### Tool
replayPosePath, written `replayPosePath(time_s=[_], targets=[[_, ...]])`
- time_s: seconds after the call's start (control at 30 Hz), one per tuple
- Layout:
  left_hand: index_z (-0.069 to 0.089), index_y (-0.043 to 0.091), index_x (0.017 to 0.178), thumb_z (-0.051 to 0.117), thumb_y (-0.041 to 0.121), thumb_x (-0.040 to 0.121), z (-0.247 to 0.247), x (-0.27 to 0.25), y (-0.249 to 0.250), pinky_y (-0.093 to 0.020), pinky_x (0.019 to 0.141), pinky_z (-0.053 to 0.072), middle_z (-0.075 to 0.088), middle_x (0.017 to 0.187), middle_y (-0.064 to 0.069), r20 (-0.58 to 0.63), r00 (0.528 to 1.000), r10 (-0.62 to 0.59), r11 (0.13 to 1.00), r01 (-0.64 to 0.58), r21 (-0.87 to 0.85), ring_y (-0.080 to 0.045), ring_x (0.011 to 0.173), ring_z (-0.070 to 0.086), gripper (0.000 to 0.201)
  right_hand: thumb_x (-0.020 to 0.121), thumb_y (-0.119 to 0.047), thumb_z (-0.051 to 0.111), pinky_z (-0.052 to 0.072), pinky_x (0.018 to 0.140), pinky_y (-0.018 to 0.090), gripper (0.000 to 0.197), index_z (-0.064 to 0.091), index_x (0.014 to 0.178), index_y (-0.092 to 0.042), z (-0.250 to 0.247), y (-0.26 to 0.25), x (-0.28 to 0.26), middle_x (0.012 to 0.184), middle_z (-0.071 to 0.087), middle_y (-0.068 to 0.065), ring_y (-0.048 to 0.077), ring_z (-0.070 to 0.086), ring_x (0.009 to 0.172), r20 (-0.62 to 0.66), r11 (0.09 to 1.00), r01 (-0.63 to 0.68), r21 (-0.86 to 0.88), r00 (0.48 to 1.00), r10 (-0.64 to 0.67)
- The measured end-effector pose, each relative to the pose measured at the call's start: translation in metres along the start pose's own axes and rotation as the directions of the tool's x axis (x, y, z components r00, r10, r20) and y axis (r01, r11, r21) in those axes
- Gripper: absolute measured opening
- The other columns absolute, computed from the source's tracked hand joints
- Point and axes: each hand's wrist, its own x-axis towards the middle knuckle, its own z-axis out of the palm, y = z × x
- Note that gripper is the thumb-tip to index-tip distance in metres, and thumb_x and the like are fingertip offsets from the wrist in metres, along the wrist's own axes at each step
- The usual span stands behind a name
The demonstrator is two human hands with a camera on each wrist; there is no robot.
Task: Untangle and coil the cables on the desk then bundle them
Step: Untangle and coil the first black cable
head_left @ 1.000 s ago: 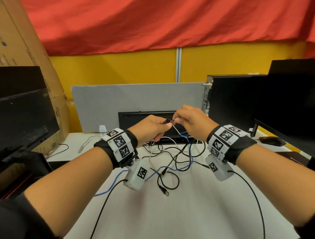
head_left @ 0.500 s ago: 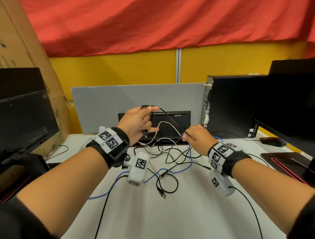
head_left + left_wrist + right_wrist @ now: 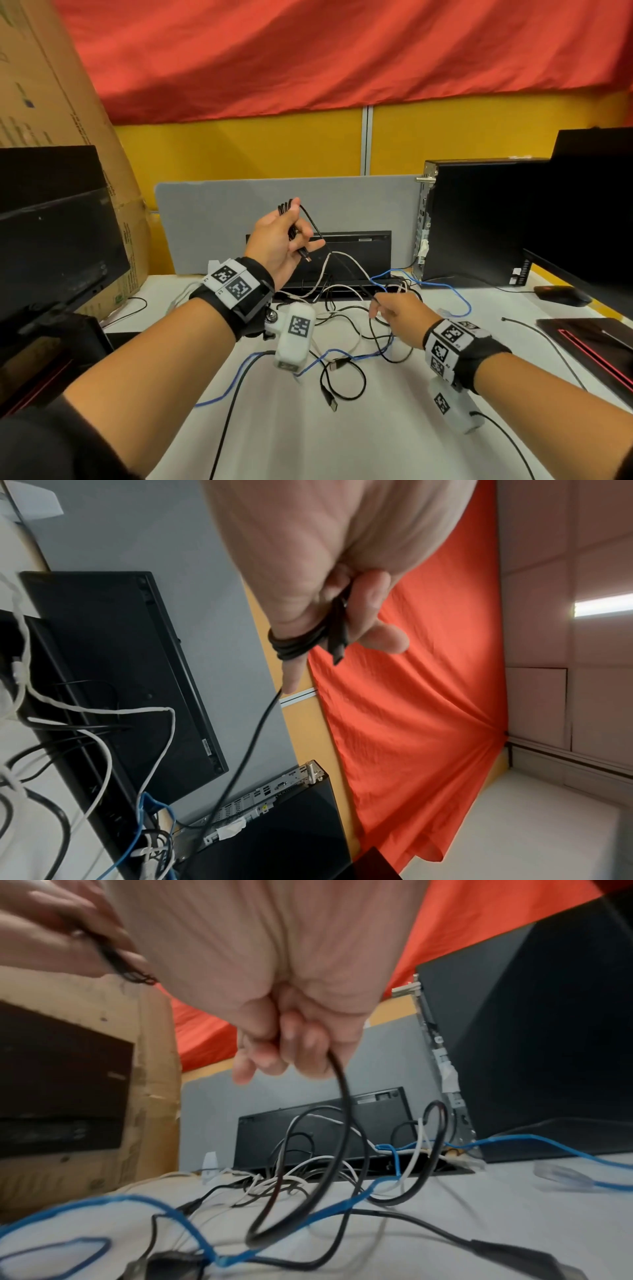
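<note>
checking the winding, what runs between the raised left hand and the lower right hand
A taut stretch of the black cable runs from the coil on the left hand down to the right hand, crossing above the white cable; head view shows it.

black cable (image 3: 310, 219): smooth matt plastic sheath
blue cable (image 3: 455, 294): smooth plastic
white cable (image 3: 103, 710): braided, rough-looking
counter (image 3: 394, 438): smooth matt white
divider panel (image 3: 212, 219): grey felt-like cloth
curtain (image 3: 308, 51): red creased cloth
box (image 3: 51, 102): brown cardboard
</note>
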Motion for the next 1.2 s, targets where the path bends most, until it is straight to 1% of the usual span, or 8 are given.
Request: replayPosePath(time_s=[0.07, 0.17, 0.27, 0.37, 0.77, 0.97, 1.07, 1.2], targets=[[0.045, 0.009, 0.127, 0.042, 0.018, 0.104, 0.0, 0.002, -0.001, -0.055, 0.096, 0.05, 0.069, 0.075, -0.006, 0.033, 0.999, 0.017, 1.0, -0.016, -0.022, -0.007, 0.04, 0.037, 0.025, 0.099, -0.017, 0.038, 0.049, 0.076, 0.029, 0.025, 0.062, 0.102, -0.021, 0.004, -0.008, -0.007, 0.091, 0.061, -0.005, 0.015, 0.057, 0.084, 0.004, 0.989, 0.043, -0.144, 0.999, -0.042], [0.038, 0.009, 0.124, 0.038, 0.017, 0.105, 0.0, 0.004, -0.004, -0.057, 0.098, 0.047, 0.071, 0.112, -0.013, 0.073, 0.997, 0.028, 0.999, -0.026, -0.027, -0.014, 0.052, 0.061, 0.021, 0.101, -0.045, 0.025, 0.041, 0.064, 0.033, 0.035, 0.047, 0.08, -0.026, 0.01, -0.02, -0.019, 0.075, 0.054, -0.009, 0.018, 0.052, 0.073, -0.01, 0.933, 0.153, -0.326, 0.986, -0.165], [0.027, 0.013, 0.136, 0.032, 0.015, 0.106, -0.004, 0.008, -0.009, -0.057, 0.106, 0.037, 0.064, 0.129, -0.009, 0.077, 0.997, 0.028, 0.999, -0.029, 0.013, -0.032, 0.092, 0.072, 0.03, 0.099, -0.047, 0.024, 0.031, 0.057, 0.03, 0.039, 0.033, 0.066, -0.027, 0.008, -0.031, -0.026, 0.061, 0.044, -0.008, 0.013, 0.042, 0.058, -0.039, 0.907, 0.251, -0.337, 0.959, -0.28], [0.003, 0.013, 0.153, 0.031, 0.012, 0.106, -0.01, 0.009, -0.012, -0.06, 0.113, 0.022, 0.059, 0.136, -0.005, 0.068, 0.997, 0.023, 0.995, -0.03, 0.093, -0.031, 0.105, 0.069, 0.054, 0.098, -0.044, 0.027, 0.032, 0.052, 0.031, 0.044, 0.032, 0.059, -0.024, -0.003, -0.042, -0.032, 0.054, 0.044, -0.003, 0.013, 0.039, 0.05, -0.106, 0.899, 0.322, -0.297, 0.924, -0.366], [0.023, 0.018, 0.151, 0.036, 0.014, 0.105, 0.002, -0.014, -0.027, -0.046, 0.099, 0.047, 0.075, 0.106, -0.001, 0.228, 0.946, -0.23, 0.768, 0.033, 0.64, -0.022, 0.096, 0.072, 0.048, 0.098, -0.04, 0.038, 0.028, 0.048, 0.028, 0.043, 0.037, 0.057, -0.029, -0.074, -0.064, -0.027, 0.05, 0.044, -0.006, 0.007, 0.042, 0.048, -0.367, 0.906, 0.366, -0.213, 0.829, -0.421], [0.048, -0.004, 0.126, 0.028, 0.025, 0.107, 0.023, -0.039, -0.02, -0.041, 0.082, 0.051, 0.067, 0.065, -0.009, 0.347, 0.873, -0.342, 0.762, 0.043, 0.646, -0.02, 0.053, 0.055, 0.041, 0.098, -0.045, 0.039, 0.039, 0.052, 0.032, 0.039, 0.048, 0.065, -0.026, -0.094, -0.056, -0.014, 0.053, 0.048, -0.005, 0.014, 0.048, 0.053, -0.431, 0.938, 0.31, -0.156, 0.833, -0.347], [0.056, -0.014, 0.101, 0.028, 0.029, 0.106, 0.031, -0.047, -0.016, -0.053, 0.1, 0.046, 0.052, 0.048, -0.002, 0.419, 0.831, -0.366, 0.796, 0.047, 0.603, -0.017, 0.048, 0.039, 0.051, 0.096, -0.049, 0.043, 0.045, 0.057, 0.037, 0.035, 0.057, 0.078, -0.023, -0.097, -0.048, -0.007, 0.058, 0.054, -0.003, 0.018, 0.053, 0.058, -0.448, 0.956, 0.283, -0.075, 0.847, -0.286], [0.052, -0.002, 0.131, 0.036, 0.029, 0.104, 0.035, -0.047, -0.01, -0.057, 0.101, 0.045, 0.038, 0.044, -0.002, 0.452, 0.809, -0.376, 0.896, 0.193, 0.399, -0.011, 0.041, 0.032, 0.044, 0.095, -0.054, 0.035, 0.045, 0.058, 0.039, 0.041, 0.057, 0.078, -0.023, -0.089, -0.038, -0.001, 0.06, 0.053, -0.001, 0.019, 0.051, 0.058, -0.437, 0.971, 0.239, 0.025, 0.876, -0.205]])
